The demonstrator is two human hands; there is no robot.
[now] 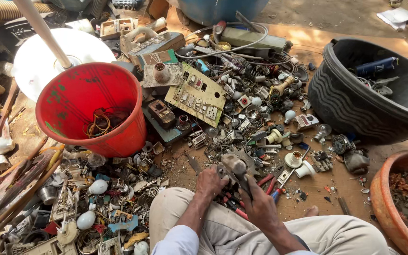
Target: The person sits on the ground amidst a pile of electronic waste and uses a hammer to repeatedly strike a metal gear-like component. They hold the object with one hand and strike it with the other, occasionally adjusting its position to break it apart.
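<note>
Scrap-strewn ground; hammer (236, 166) gripped within right-hand fingers (256, 200).

Scuffed red plastic bucket (93, 106), matt ribbed black plastic tub (355, 101), dull grey lump (234, 165), probably metal, in dusty hands.

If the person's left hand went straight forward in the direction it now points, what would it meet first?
Probably the flat metal blade lying on the ground just beyond the left hand, then loose small scrap, and further on the red bucket. Depth is hard to judge, so the hand might pass above the blade.
</note>
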